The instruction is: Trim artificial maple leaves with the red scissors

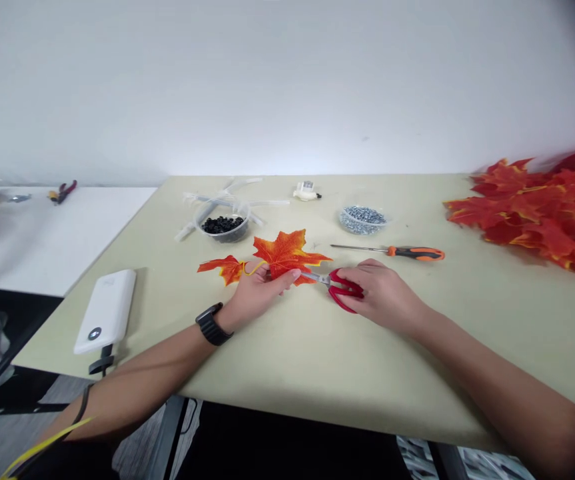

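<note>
My left hand [260,291] pinches an orange-and-red artificial maple leaf [284,255] near its base, and a black watch [210,324] sits on that wrist. A smaller orange leaf [224,269] lies just left of that hand, joined to it by a thin yellow stem [253,269]. My right hand [382,297] grips red-handled scissors [340,290]. Their steel blades [314,277] point left and reach the lower edge of the large leaf, close to my left fingertips. Part of the scissor handles is hidden by my right hand.
Beyond my hands lie an orange-handled screwdriver [412,252], a bowl of grey beads [362,220], a bowl of black beads [222,227] and clear plastic tubing [232,200]. A heap of red-orange leaves [532,213] fills the right side. A white power bank [106,311] lies left.
</note>
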### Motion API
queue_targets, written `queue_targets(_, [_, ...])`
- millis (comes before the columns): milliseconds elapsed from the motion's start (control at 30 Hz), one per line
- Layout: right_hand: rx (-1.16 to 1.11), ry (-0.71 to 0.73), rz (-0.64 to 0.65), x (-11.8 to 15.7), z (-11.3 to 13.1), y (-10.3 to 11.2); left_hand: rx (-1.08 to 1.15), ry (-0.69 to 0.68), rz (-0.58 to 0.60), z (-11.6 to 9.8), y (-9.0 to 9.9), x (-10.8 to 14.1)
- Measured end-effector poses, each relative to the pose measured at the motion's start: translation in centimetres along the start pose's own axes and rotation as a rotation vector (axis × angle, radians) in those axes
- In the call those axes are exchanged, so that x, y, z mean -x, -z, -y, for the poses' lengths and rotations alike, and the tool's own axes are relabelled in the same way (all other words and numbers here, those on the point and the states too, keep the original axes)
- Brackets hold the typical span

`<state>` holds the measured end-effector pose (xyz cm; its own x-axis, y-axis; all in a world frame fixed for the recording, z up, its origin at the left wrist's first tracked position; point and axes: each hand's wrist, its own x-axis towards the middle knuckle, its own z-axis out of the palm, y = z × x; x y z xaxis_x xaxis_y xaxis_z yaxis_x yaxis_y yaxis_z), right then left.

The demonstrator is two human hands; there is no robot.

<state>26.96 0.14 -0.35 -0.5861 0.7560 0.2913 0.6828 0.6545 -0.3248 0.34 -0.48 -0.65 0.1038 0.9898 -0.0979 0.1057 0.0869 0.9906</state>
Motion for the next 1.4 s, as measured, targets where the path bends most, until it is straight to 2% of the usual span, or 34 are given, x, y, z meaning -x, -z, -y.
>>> queue_targets(167, [0.023,0.017,-0.089,-0.1,-0.4,-0.2,-0.084,-0.130,0.027,-0.2,-0.1,0.2])
queue_targets(300, [0.081,0.044,-0.165,-0.2,-0.9,-0.3,-0.094,-0.235,0.002,-0.3,-0.2,0.5])
queue_targets(500, [0.138,0.100,-0.262,-0.3,-1.2,-0.3,-0.140,-0.481,0.042,-1.0,0.2,1.2])
queue_targets(767, [0.134,0.129,-0.308,-0.2,-1.0,-0.2,-0.213,-0.573,0.100,-1.3,0.6,1.5])
queue_targets(900, [0.129,0.138,-0.300,-0.2,-0.9,-0.2,-0.248,-0.569,0.077,-1.4,0.5,1.3])
queue_targets(1067, [0.122,0.159,-0.286,-0.1,-0.9,-0.4,-0.159,-0.337,0.070,-0.8,0.0,1.7])
queue_targets(1133, [0.130,0.166,-0.276,-0.1,-1.0,-0.5,-0.143,-0.291,0.071,-0.6,-0.1,1.8])
queue_targets(1300, [0.145,0.190,-0.312,-0.1,-0.9,-0.4,-0.203,-0.337,-0.041,-0.7,-0.2,1.6])
queue_targets(1400, [0.142,0.214,-0.334,-0.2,-0.7,-0.1,-0.214,-0.335,-0.058,-0.7,-0.1,1.4])
